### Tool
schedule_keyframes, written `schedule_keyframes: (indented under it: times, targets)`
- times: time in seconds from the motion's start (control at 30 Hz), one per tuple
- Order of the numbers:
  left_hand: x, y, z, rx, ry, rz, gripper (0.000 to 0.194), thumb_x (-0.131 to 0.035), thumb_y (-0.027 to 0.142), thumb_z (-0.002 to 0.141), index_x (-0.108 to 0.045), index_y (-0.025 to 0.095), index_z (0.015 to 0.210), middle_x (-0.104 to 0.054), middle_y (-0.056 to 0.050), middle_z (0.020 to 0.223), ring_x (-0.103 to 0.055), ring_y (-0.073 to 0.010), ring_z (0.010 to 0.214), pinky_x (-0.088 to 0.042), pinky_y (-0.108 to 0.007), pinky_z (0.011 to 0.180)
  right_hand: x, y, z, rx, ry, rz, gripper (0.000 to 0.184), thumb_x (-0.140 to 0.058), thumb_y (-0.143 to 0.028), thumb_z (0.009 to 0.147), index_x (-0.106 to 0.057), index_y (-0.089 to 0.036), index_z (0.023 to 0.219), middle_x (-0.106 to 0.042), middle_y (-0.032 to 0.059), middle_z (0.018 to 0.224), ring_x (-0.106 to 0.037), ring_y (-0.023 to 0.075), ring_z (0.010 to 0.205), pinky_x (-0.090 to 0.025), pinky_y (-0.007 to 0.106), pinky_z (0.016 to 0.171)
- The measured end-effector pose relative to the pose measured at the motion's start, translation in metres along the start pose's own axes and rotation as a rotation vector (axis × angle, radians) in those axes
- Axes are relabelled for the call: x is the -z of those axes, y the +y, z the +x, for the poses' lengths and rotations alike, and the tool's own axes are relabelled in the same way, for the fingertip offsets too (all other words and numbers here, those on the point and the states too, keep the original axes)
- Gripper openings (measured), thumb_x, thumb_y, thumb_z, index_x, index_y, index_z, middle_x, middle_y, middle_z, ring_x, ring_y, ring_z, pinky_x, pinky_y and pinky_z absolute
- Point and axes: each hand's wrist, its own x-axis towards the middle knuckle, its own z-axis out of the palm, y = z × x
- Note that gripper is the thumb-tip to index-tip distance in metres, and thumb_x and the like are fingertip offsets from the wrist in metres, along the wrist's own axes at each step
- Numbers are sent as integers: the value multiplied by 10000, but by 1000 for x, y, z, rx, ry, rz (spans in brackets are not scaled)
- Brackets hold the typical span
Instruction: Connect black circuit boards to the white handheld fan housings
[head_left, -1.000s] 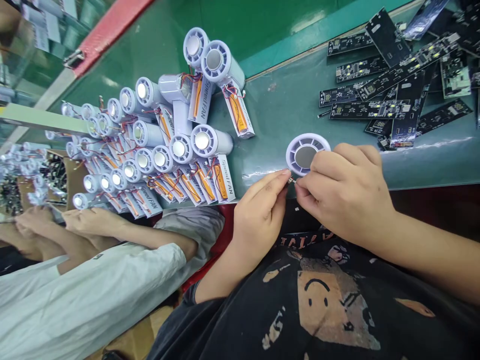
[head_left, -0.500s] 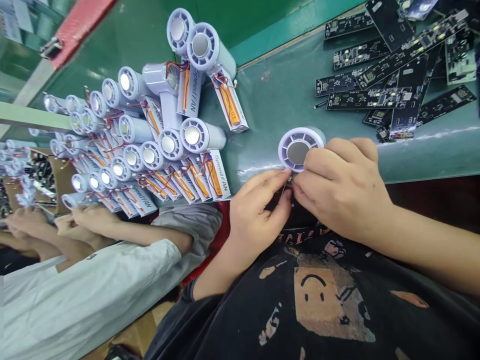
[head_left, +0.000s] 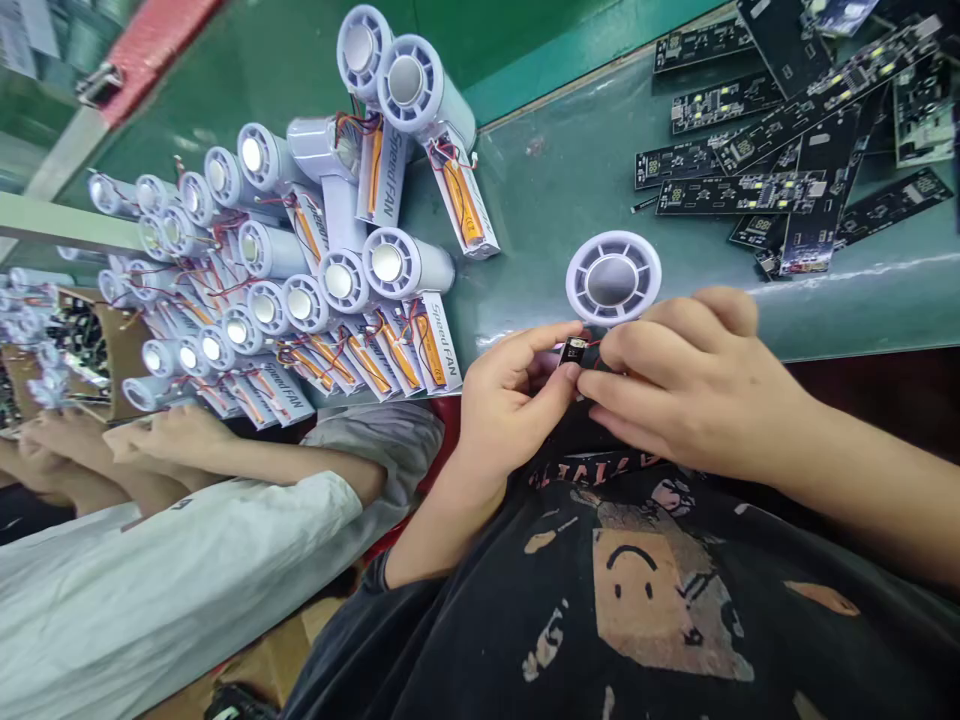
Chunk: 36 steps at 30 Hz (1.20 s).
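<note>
A pale lilac hand fan body (head_left: 613, 277) with a round grille rests at the near edge of the green bench (head_left: 555, 190). My left hand (head_left: 510, 400) pinches a small black circuit part (head_left: 573, 351) with thumb and forefinger just below the fan. My right hand (head_left: 690, 385) closes its fingers on the fan's lower part, touching the same small piece; thin red wires show beside it. What lies under my right fingers is hidden.
Several unfinished fans (head_left: 337, 280) with orange batteries lie stacked at the left. A pile of black circuit boards (head_left: 787, 150) sits at the back right. A co-worker's arm in a white sleeve (head_left: 187, 590) and hands (head_left: 172, 440) occupy the left.
Both my hands have dropped slightly away from the fan's grille, which now shows fully. The small black part has come into view between my fingertips.
</note>
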Motion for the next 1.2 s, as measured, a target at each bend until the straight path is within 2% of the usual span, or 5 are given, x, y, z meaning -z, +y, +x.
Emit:
schedule_keyframes:
  times: [0.23,0.7,0.93,1.03,1.2]
  targets:
    - [0,4,-4,-116,-55,-46,206,-634,134,891,-676,266,1044,-542,-46,1379,-677,-106,824,-599,-229,628,-2,1,1,-188,20,192,175,-567,-278,971,-712,-244,878,-628,1,790,-493,188,784,-285,365,712]
    - [2,10,-2,-136,-15,127,70,-666,247,902,-681,190,864,-598,-84,1305,-573,-249,1232,-587,-323,804,-3,-4,-1,-166,165,71,114,-664,-234,909,-690,-274,1012,-689,-20,841,-537,172,799,-327,366,749]
    - [-1,8,-3,-38,-41,-89,47,-664,229,903,-662,208,946,-533,-70,1371,-685,-159,970,-600,-259,700,-8,-2,-1,-164,212,110,62,-638,-211,923,-663,-248,965,-716,-30,843,-586,152,764,-357,365,739]
    - [-4,5,-6,38,-15,-267,304,-691,209,884,-574,267,1159,-505,-66,1407,-684,-76,776,-596,-220,670,-8,-2,0,-210,186,124,30,-651,-212,912,-670,-233,905,-713,-15,819,-572,156,724,-362,361,719]
    - [-8,3,-8,32,-11,-359,258,-701,211,884,-611,245,1123,-646,-31,1190,-675,-77,821,-575,-173,695,-3,-4,1,-249,151,79,43,-659,-240,905,-692,-234,877,-708,0,790,-546,169,708,-358,362,701]
